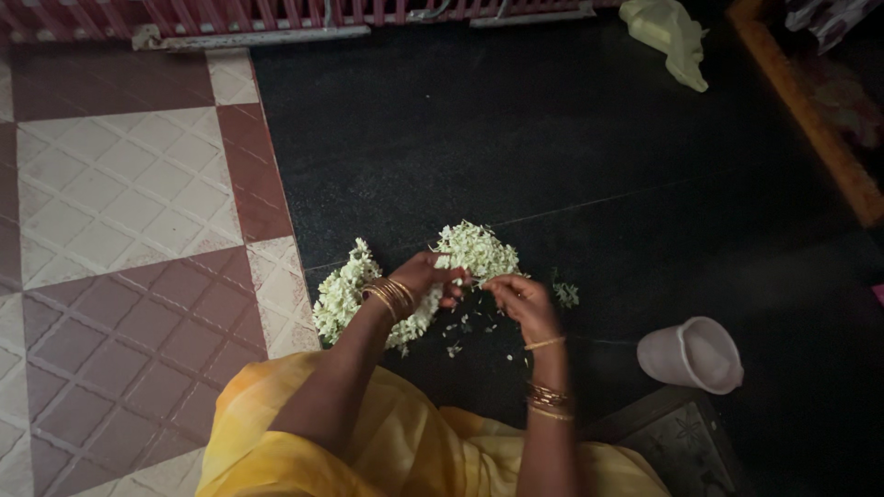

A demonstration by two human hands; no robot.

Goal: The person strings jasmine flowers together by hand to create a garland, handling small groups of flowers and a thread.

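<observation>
Head cam looking down: the left hand point(431, 274) is curled with its fingers pinched on something small right at the near edge of the loose pile of white flowers point(476, 249); too small to tell exactly what. The right hand point(517, 297) sits just beside it, fingertips pinched together, touching the same spot. A strung flower garland point(343, 293) curves off left under the left wrist. Loose bits lie on the dark floor point(552, 138). A tipped pale plastic cup point(692, 354) lies to the right, and a yellowish cloth point(668, 32) is far off.
</observation>
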